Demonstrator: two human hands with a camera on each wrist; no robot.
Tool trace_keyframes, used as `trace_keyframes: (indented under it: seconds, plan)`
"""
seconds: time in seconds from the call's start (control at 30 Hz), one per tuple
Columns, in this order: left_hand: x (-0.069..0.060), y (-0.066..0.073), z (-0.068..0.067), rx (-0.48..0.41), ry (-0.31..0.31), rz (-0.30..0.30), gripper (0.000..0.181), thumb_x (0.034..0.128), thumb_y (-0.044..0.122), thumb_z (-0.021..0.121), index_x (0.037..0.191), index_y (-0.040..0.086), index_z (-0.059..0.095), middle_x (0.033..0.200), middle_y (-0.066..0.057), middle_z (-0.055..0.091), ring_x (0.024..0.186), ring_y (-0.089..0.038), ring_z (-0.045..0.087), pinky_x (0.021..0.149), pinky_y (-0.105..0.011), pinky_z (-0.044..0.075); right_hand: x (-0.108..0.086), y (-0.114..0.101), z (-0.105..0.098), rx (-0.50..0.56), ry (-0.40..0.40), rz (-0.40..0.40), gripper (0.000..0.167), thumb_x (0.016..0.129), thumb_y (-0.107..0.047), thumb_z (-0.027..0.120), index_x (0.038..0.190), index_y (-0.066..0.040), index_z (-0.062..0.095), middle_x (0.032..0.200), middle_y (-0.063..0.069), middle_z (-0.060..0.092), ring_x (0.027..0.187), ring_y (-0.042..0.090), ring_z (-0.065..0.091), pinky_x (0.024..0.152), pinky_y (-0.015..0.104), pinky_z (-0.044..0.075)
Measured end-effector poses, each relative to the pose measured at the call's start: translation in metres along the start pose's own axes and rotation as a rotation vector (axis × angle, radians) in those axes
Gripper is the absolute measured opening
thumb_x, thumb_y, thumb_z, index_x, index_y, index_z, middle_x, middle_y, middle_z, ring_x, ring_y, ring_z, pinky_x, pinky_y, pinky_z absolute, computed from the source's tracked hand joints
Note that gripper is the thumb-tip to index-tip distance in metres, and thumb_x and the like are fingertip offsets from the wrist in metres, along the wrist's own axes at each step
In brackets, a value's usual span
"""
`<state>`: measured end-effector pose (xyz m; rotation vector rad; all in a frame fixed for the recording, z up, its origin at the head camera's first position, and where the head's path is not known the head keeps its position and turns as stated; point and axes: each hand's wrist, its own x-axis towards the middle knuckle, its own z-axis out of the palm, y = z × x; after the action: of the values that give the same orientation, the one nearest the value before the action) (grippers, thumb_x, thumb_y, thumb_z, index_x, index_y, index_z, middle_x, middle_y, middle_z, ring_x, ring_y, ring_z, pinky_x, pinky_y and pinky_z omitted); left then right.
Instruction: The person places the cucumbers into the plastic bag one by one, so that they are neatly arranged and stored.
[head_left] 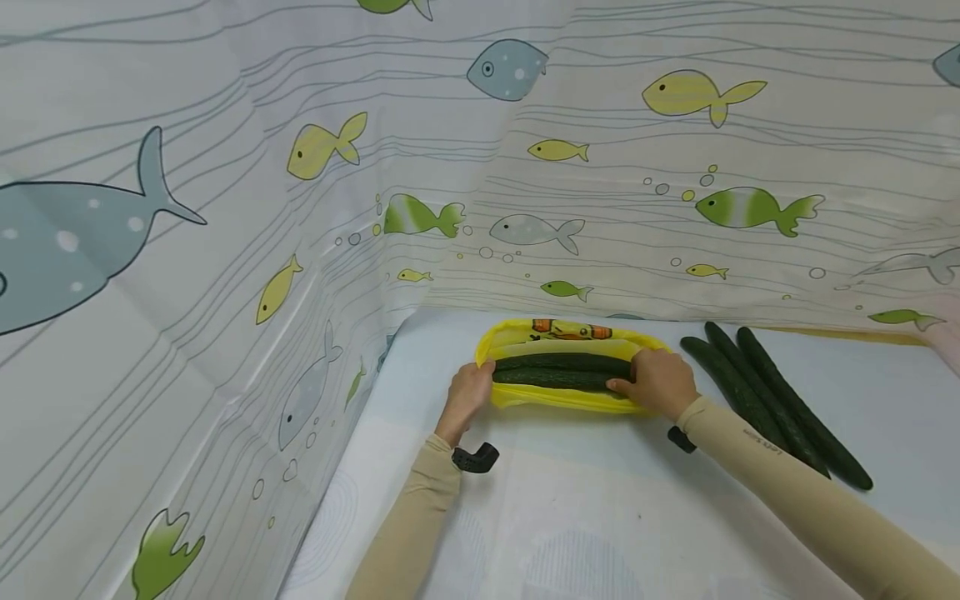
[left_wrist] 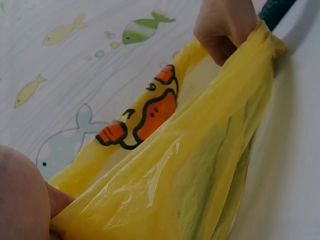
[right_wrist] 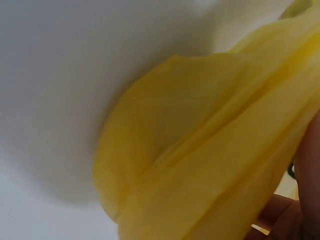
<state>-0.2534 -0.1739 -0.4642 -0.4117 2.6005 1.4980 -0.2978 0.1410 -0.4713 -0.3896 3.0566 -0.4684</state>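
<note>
A yellow plastic bag (head_left: 570, 402) with an orange-and-black cartoon print lies with its mouth spread wide. Two dark green cucumbers (head_left: 558, 370) are visible inside, side by side. At the bag's left end, my left hand (head_left: 467, 400) grips the rim; in the left wrist view its thumb side is close to the camera. My right hand (head_left: 663, 383) holds the rim at the right end, its fingers curled by the cucumbers' ends. The right wrist view shows the bag's outside (right_wrist: 190, 150) pulled taut, partly hiding that hand's fingers (right_wrist: 277, 207).
Several long cucumbers (head_left: 780, 400) lie slantwise on the white table (head_left: 555, 500), just right of the bag and partly behind my right forearm. A fish-patterned sheet (head_left: 450, 167) hangs at the back and left.
</note>
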Motion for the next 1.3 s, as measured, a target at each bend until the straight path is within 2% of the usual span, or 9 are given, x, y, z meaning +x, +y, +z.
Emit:
trace_keyframes:
  seconds: [0.13, 0.33, 0.63, 0.97, 1.17, 1.3]
  plan:
    - [0.002, 0.000, 0.001, 0.009, -0.008, -0.002, 0.046, 0.1130, 0.042, 0.038, 0.080, 0.012, 0.048, 0.062, 0.001, 0.036, 0.051, -0.014, 0.029, 0.049, -0.029, 0.028, -0.004, -0.003, -0.001, -0.037, -0.009, 0.003, 0.053, 0.084, -0.052, 0.087, 0.067, -0.008, 0.062, 0.059, 0.004, 0.054, 0.056, 0.023, 0.052, 0.049, 0.033, 0.039]
    - [0.005, 0.000, 0.002, 0.009, -0.015, -0.014, 0.045, 0.1128, 0.041, 0.039, 0.080, 0.011, 0.048, 0.062, 0.000, 0.037, 0.051, -0.015, 0.030, 0.049, -0.030, 0.028, -0.008, -0.005, -0.003, -0.082, 0.010, -0.049, 0.052, 0.081, -0.048, 0.091, 0.066, -0.009, 0.059, 0.059, 0.003, 0.052, 0.056, 0.022, 0.051, 0.047, 0.034, 0.040]
    - [0.005, 0.001, 0.001, 0.012, -0.002, -0.013, 0.045, 0.1131, 0.041, 0.039, 0.081, 0.011, 0.048, 0.064, 0.000, 0.037, 0.052, -0.015, 0.030, 0.051, -0.031, 0.030, -0.011, -0.008, -0.008, -0.122, 0.026, -0.077, 0.052, 0.078, -0.048, 0.093, 0.076, -0.005, 0.064, 0.065, 0.005, 0.057, 0.058, 0.023, 0.053, 0.049, 0.036, 0.045]
    - [0.002, 0.001, 0.000, 0.011, -0.012, -0.021, 0.044, 0.1138, 0.040, 0.038, 0.082, 0.011, 0.048, 0.063, 0.000, 0.036, 0.051, -0.015, 0.029, 0.051, -0.030, 0.029, -0.017, -0.015, -0.015, -0.109, -0.029, -0.081, 0.051, 0.081, -0.047, 0.091, 0.091, 0.000, 0.073, 0.070, 0.006, 0.062, 0.063, 0.023, 0.053, 0.051, 0.034, 0.044]
    - [0.003, 0.001, 0.001, 0.014, -0.011, -0.026, 0.045, 0.1136, 0.041, 0.038, 0.082, 0.010, 0.049, 0.064, 0.000, 0.037, 0.052, -0.015, 0.030, 0.050, -0.030, 0.029, -0.023, -0.018, -0.026, -0.097, 0.023, -0.099, 0.053, 0.083, -0.044, 0.090, 0.105, 0.002, 0.076, 0.089, 0.015, 0.076, 0.068, 0.025, 0.063, 0.056, 0.039, 0.053]
    - [0.003, 0.001, 0.001, 0.019, -0.004, -0.025, 0.045, 0.1131, 0.040, 0.039, 0.081, 0.010, 0.049, 0.065, -0.001, 0.039, 0.053, -0.015, 0.032, 0.051, -0.030, 0.030, -0.030, -0.015, -0.040, -0.044, 0.038, -0.109, 0.046, 0.086, -0.040, 0.088, 0.106, 0.000, 0.078, 0.092, 0.014, 0.078, 0.067, 0.023, 0.063, 0.053, 0.036, 0.051]
